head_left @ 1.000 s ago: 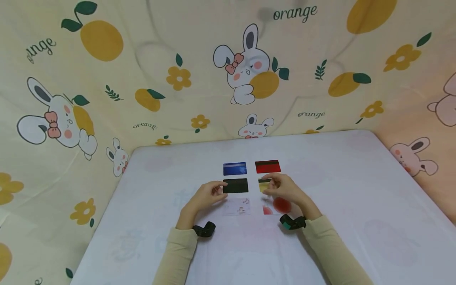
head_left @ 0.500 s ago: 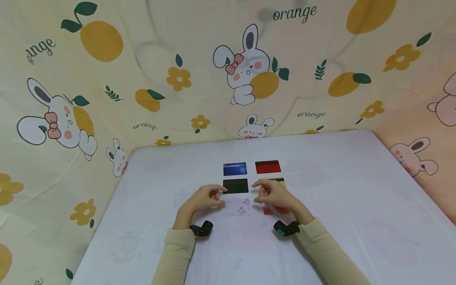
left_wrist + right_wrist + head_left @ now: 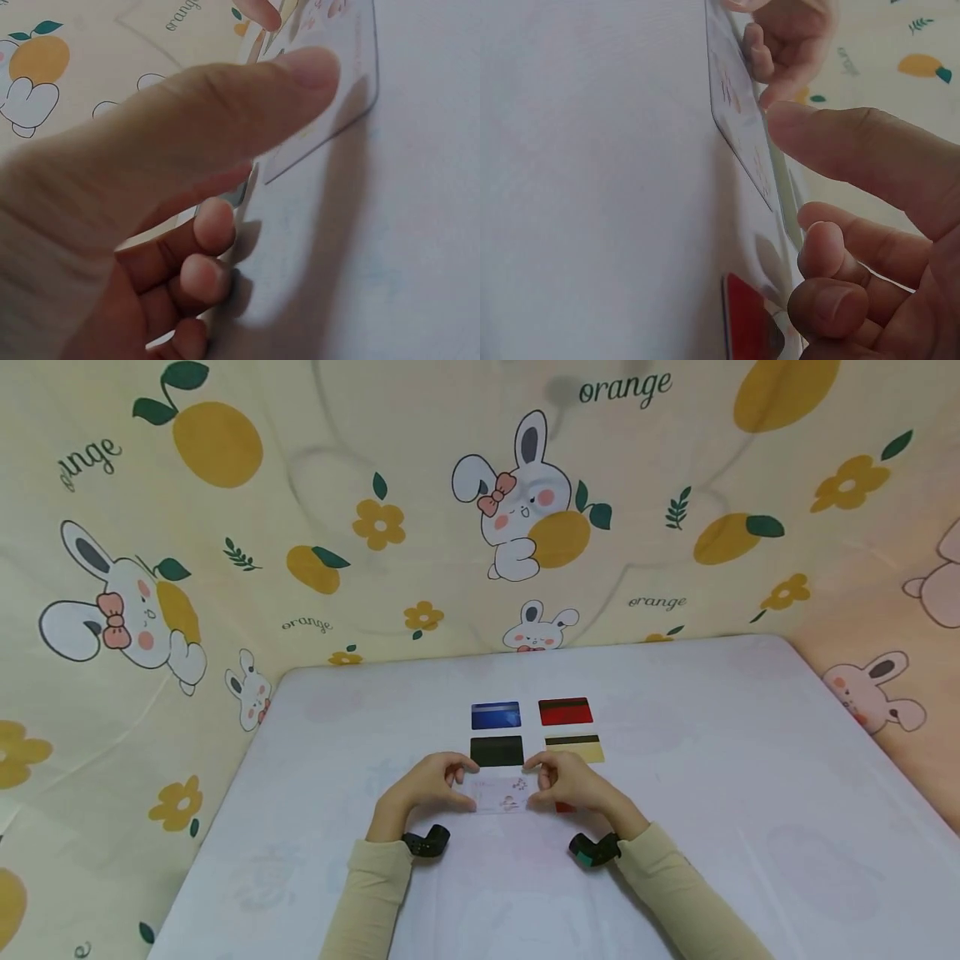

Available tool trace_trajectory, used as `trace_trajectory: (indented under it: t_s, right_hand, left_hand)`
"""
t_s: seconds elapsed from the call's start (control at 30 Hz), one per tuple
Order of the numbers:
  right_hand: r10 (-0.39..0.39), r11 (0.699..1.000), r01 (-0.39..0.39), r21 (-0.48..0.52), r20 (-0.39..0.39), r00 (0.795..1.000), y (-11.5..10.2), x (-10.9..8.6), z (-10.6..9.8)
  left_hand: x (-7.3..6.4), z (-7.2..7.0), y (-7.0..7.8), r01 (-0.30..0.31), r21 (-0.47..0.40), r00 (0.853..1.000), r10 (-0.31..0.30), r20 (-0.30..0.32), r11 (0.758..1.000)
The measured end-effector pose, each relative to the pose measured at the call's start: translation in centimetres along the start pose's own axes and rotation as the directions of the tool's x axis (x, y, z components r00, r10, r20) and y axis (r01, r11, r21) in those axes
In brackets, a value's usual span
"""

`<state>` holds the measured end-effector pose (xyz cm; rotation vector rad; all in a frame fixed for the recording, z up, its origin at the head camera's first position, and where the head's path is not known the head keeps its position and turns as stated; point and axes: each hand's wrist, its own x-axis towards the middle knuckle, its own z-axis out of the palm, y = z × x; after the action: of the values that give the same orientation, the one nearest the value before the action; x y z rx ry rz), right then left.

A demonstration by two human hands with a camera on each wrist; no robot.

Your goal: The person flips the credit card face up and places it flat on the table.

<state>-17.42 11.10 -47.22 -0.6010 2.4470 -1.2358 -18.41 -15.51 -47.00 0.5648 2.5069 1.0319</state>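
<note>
L hand (image 3: 427,783) & R hand (image 3: 573,783), thumb-index gaps wide, flank white card (image 3: 501,795) short of table (image 3: 750,760)'s far edge, rounded corners clear only in wrist cams.

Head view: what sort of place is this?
Perhaps a makeshift filming corner: a rabbit-and-orange backdrop rises behind a white table, and a small black device sits at each wrist.
</note>
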Motion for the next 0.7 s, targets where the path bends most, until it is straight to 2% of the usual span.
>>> trace_trajectory:
  t_s: [0.17, 0.4, 0.7]
  right_hand:
    - [0.020, 0.999, -0.020, -0.047, 0.012, 1.000, -0.3, -0.2, 0.1]
    - [0.077, 0.991, -0.077, -0.105, -0.001, 0.997, -1.2, -0.2, 0.5]
    - [0.117, 0.985, -0.119, -0.125, -0.027, 0.993, -1.4, -0.1, 0.7]
  left_hand:
    - [0.1, 0.3, 0.0, -0.005, 0.040, 1.000, 0.005, -0.006, 0.999]
    - [-0.1, 0.2, 0.1, -0.012, 0.048, 1.000, 0.013, -0.008, 0.999]
    - [-0.1, 0.2, 0.1, -0.029, 0.084, 0.999, 0.031, -0.014, 0.996]
